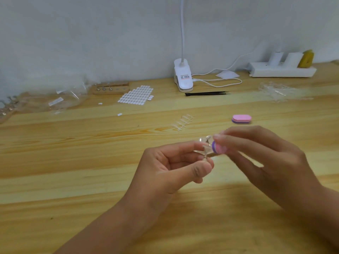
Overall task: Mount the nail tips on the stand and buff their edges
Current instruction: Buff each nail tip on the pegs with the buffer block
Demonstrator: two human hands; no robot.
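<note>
- The wooden table [91, 162] is carrying everything, and a clip lamp [183, 77] is standing at its far edge.
- My right hand [266, 158] is pinching a pink buffer [218, 147] in its fingertips, over the table's middle.
- My left hand [170, 167] is gripping a clear nail tip [206, 143] between thumb and curled fingers, touching the buffer.
- A wooden stand [110, 88] is sitting towards the far left corner.
- A spare buffer [241, 119] and some loose tips [183, 121] are lying just beyond my hands.
</note>
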